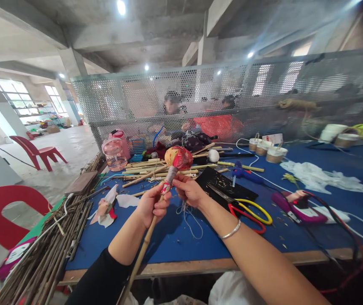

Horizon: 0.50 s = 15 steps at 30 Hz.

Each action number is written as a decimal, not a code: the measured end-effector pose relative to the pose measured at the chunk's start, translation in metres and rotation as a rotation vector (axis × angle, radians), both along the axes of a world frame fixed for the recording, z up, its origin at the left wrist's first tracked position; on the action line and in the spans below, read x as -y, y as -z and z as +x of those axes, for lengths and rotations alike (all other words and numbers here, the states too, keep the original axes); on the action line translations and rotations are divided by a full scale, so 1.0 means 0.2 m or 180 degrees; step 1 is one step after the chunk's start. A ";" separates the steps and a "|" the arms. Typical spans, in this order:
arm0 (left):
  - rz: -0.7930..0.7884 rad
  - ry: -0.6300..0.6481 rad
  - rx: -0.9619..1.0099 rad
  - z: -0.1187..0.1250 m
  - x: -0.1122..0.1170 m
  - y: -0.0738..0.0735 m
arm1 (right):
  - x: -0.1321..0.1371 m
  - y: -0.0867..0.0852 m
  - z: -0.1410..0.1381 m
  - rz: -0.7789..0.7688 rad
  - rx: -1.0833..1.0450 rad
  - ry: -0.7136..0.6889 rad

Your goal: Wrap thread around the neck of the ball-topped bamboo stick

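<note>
Black sleeve (pixel 100 279) at seven o'clock, left hand (pixel 151 206) clasping the stick (pixel 146 243), right hand (pixel 190 190) pinching its wrapped neck (pixel 170 173)! Cloth head (pixel 179 158), dead centre, looks soft, light; stiff-looking stick, slanting toward seven, seems the surest hold.

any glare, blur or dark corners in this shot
Head view: the ceiling light is blown out white; haze streaks the upper right; the top right corner goes black; left hand and right hand look fairly sharp, the mesh screen hazier.
</note>
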<state>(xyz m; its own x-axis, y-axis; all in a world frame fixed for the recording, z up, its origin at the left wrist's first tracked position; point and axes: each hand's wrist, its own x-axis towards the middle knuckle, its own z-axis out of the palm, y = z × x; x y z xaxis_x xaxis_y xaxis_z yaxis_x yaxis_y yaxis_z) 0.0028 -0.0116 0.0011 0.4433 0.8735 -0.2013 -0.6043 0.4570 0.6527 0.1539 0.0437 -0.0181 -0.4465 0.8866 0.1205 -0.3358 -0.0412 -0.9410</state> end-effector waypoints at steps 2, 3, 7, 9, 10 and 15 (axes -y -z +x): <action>-0.0257 0.0177 0.0231 -0.01 -0.01 0.00 | 0.00 0.01 0.00 0.0118 0.0005 -0.0155; -0.0335 0.0189 0.0264 -0.01 -0.01 0.00 | 0.00 0.02 -0.01 0.0119 0.0027 -0.0197; -0.0383 0.0089 -0.0475 0.01 -0.04 0.03 | -0.01 0.04 -0.01 0.0076 -0.0006 -0.0173; -0.0111 -0.0276 -0.1080 0.03 -0.04 0.05 | -0.01 0.04 -0.01 0.0185 0.0019 -0.0119; 0.0109 -0.0495 -0.1302 0.04 -0.04 0.06 | -0.01 0.03 -0.02 0.0239 0.0066 -0.0076; 0.0892 -0.1145 -0.1900 0.08 -0.02 0.10 | -0.01 0.04 -0.03 0.0233 0.0436 0.0213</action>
